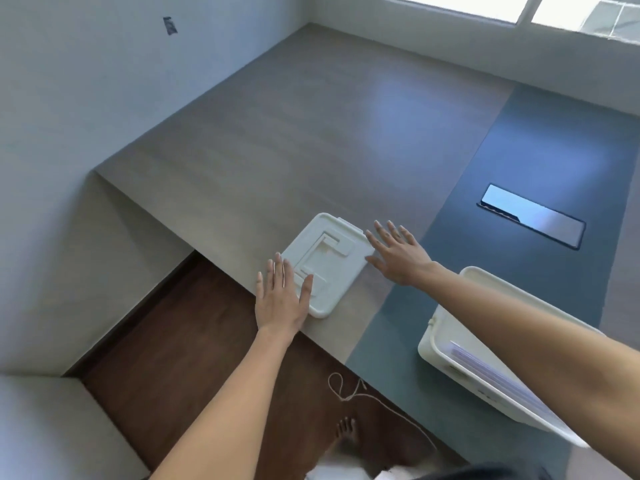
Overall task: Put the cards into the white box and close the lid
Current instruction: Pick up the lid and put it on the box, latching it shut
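The fingers of the left hand (281,299) are spread flat and slightly apart, the thumb lying on or just over the near-left corner of the lid (327,263); the rest of the palm sits at the lid's left edge, and whether it presses down I cannot tell. The fingers of the right hand (398,252) are likewise splayed wide and clamped on nothing, reaching toward the lid's far-right edge, touching it or just short of it.

The lid lies flat on the desk (277,150), top side up, near the desk's near edge. Well to the right and nearer, the white box (450,337) stands open, partly hidden under the right forearm. The cards (498,375) appear to be inside it already, a pale stack showing along its near wall.

So the loading step looks done and closing is in hand: both hands are about to take the lid. The next move calls for curling the fingers under its two opposite edges, lifting it level, carrying it right over the box, and matching its long side to the rim before pressing it down.
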